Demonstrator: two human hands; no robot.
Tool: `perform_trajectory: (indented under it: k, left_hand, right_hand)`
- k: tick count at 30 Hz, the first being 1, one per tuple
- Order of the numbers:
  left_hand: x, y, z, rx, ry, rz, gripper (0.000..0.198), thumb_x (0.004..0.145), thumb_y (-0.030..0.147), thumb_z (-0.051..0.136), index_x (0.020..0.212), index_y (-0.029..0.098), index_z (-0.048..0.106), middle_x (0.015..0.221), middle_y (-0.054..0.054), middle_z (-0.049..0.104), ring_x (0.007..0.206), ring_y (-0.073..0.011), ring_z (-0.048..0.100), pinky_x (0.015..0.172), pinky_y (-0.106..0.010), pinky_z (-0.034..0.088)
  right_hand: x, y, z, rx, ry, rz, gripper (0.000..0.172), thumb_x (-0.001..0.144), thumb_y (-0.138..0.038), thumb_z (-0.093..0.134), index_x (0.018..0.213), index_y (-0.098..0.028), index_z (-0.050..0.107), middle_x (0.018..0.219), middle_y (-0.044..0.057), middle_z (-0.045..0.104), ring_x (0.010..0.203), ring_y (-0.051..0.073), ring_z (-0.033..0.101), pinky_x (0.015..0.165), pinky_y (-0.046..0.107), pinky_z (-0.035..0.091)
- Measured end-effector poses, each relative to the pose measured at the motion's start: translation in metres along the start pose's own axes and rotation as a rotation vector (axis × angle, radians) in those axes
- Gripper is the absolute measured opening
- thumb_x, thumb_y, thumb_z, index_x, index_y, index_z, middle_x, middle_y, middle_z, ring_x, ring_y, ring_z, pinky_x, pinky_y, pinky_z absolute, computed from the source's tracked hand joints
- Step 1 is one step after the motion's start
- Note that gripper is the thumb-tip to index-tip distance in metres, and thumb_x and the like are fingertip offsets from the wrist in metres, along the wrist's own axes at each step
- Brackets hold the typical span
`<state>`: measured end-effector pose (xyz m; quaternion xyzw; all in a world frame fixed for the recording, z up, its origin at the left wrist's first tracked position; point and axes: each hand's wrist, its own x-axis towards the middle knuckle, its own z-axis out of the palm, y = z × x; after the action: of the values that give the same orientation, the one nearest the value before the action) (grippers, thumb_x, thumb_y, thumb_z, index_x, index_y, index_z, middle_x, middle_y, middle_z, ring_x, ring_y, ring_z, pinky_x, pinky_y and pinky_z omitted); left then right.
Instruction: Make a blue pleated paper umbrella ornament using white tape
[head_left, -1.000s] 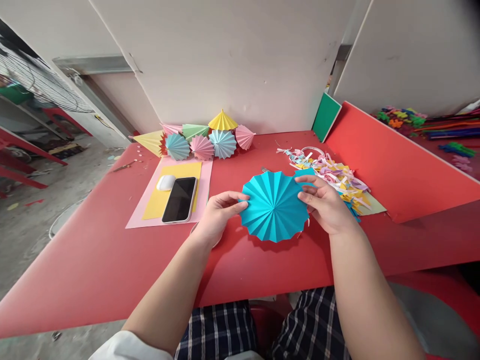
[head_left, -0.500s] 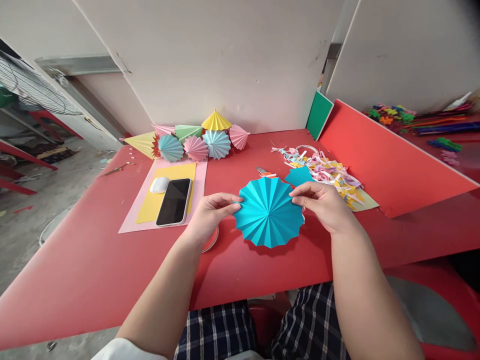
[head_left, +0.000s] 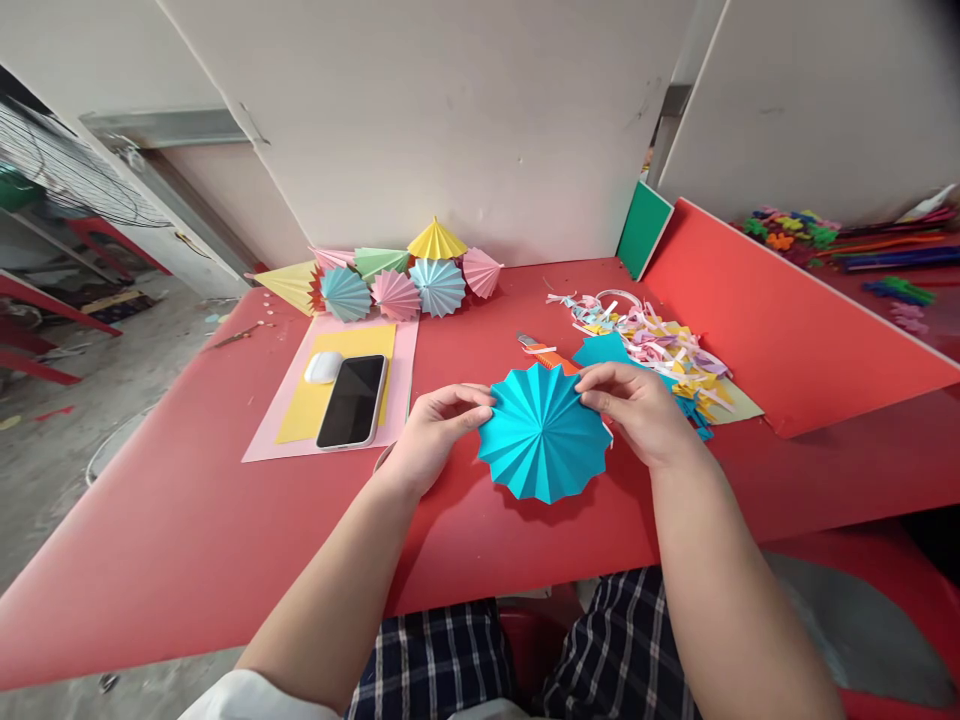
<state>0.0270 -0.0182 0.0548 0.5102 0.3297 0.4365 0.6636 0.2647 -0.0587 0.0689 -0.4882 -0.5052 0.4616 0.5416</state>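
A bright blue pleated paper umbrella top point(head_left: 544, 435), round with a scalloped edge, is held above the table between my two hands. My left hand point(head_left: 442, 430) pinches its upper left rim between thumb and fingers. On the upper right rim, my right hand point(head_left: 634, 405) has a similar pinch. Just behind the pleated paper lies an orange utility knife point(head_left: 551, 357), partly hidden by it. A flat piece of blue paper point(head_left: 602, 348) rests behind my right hand. Under my left wrist shows part of a ring-shaped item point(head_left: 381, 458), mostly covered.
Several pleated paper umbrellas point(head_left: 397, 280) stand at the table's back. Left are a phone point(head_left: 352, 400) and a white case point(head_left: 323, 367) on pink and yellow sheets. Paper scraps point(head_left: 660, 345) pile at right before a leaning red board point(head_left: 795, 320) and green board point(head_left: 645, 230).
The view has shifted slightly. My hands have come a little closer together on the rim, and the blue paper has tilted a bit. More of the orange knife shows behind it.
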Motion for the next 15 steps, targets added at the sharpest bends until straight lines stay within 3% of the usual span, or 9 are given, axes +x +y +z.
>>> perform_trajectory:
  k: [3, 8, 15]
  left_hand:
    - [-0.0004, -0.0013, 0.0008, -0.072, -0.002, -0.024, 0.011, 0.067, 0.021, 0.075, 0.077, 0.022, 0.071, 0.089, -0.001, 0.066, 0.083, -0.0138, 0.059, 0.07, -0.024, 0.046]
    - [-0.0014, 0.0017, 0.0035, -0.151, -0.029, -0.059, 0.022, 0.07, 0.021, 0.073, 0.091, 0.022, 0.069, 0.089, -0.001, 0.066, 0.076, -0.012, 0.06, 0.07, -0.024, 0.048]
    - [-0.0022, 0.0016, 0.0051, -0.177, -0.053, -0.087, 0.017, 0.07, 0.02, 0.073, 0.086, 0.022, 0.069, 0.087, 0.0, 0.066, 0.075, -0.0118, 0.061, 0.07, -0.024, 0.049]
  right_hand:
    - [0.0006, 0.0016, 0.0024, 0.033, -0.013, 0.023, 0.016, 0.065, -0.033, 0.076, 0.077, -0.027, 0.069, 0.079, -0.001, 0.066, 0.073, 0.012, 0.059, 0.063, 0.025, 0.048]
    - [0.0005, 0.0025, 0.0042, 0.065, -0.042, 0.017, 0.025, 0.068, -0.031, 0.074, 0.093, -0.03, 0.068, 0.097, 0.0, 0.067, 0.086, 0.013, 0.06, 0.069, 0.024, 0.05]
    - [0.0006, 0.0029, 0.0064, 0.028, -0.069, 0.045, 0.013, 0.068, -0.031, 0.075, 0.081, -0.03, 0.07, 0.086, -0.002, 0.067, 0.08, 0.011, 0.06, 0.067, 0.022, 0.049]
